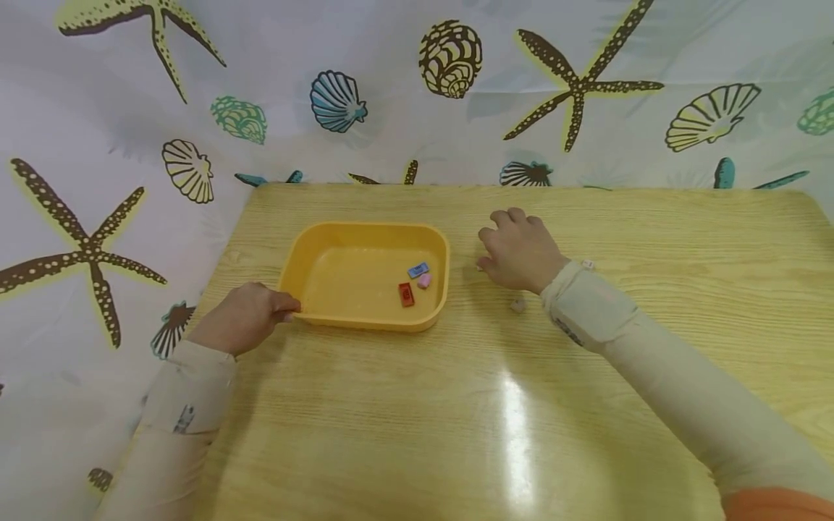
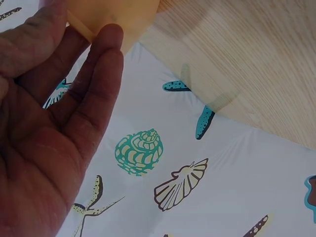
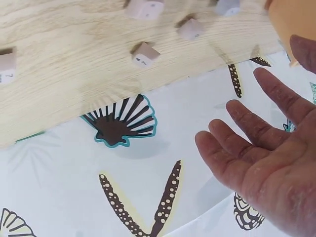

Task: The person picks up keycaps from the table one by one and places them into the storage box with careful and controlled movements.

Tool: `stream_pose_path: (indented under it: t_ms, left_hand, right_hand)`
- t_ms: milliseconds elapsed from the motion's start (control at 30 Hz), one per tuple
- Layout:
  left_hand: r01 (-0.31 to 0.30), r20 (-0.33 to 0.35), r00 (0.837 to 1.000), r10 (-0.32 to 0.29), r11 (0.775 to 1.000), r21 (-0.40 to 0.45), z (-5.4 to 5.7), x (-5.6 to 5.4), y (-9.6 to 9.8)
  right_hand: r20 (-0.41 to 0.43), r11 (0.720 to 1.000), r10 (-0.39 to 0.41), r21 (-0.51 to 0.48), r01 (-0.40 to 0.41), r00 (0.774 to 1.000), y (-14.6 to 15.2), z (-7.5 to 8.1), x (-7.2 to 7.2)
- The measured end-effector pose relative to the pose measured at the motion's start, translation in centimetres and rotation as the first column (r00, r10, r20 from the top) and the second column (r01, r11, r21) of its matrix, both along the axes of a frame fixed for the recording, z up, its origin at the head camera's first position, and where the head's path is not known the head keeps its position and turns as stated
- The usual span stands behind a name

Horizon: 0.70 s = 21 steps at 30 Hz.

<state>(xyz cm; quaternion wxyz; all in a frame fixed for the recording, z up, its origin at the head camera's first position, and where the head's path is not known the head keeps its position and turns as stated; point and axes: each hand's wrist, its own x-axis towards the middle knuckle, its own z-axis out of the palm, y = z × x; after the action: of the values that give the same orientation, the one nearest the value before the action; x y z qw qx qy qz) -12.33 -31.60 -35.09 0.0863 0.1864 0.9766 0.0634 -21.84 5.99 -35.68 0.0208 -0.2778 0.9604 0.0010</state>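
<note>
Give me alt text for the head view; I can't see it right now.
The left hand grips the near left rim of a yellow tub on a wooden table, while the right hand rests on the table right of it. Red, blue and pink small pieces lie in the tub, and a pale piece sits by the right wrist.

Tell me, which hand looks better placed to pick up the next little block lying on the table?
The right hand, probably: it hovers open beside the loose pale blocks, while the left hand holds the yellow tray by its rim.
</note>
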Motion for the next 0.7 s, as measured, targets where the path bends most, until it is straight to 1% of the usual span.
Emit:
stream_pose_path:
  t_ms: [133,200,467,700]
  left_hand:
    - [0.007,-0.01,1.0,-0.007,1.0,0.004,0.0,0.0,-0.2]
    - [0.012,-0.016,1.0,-0.012,1.0,0.006,-0.1,0.0,-0.2]
    - [0.048,-0.048,0.998,-0.047,0.999,0.017,-0.2,0.1,-0.4]
    - [0.045,-0.044,0.998,-0.044,0.999,0.017,0.0,0.2,-0.4]
  right_hand:
    - [-0.056,0.999,0.014,-0.029,-0.015,0.998,0.4,-0.8,0.1]
    - [-0.069,0.999,0.016,-0.047,-0.02,0.998,0.5,-1.2,0.2]
    - [0.002,0.999,-0.002,-0.035,0.002,1.0,0.4,-2.5,0.1]
    - [0.035,0.999,-0.014,-0.033,0.015,0.999,0.3,-3.5,-0.3]
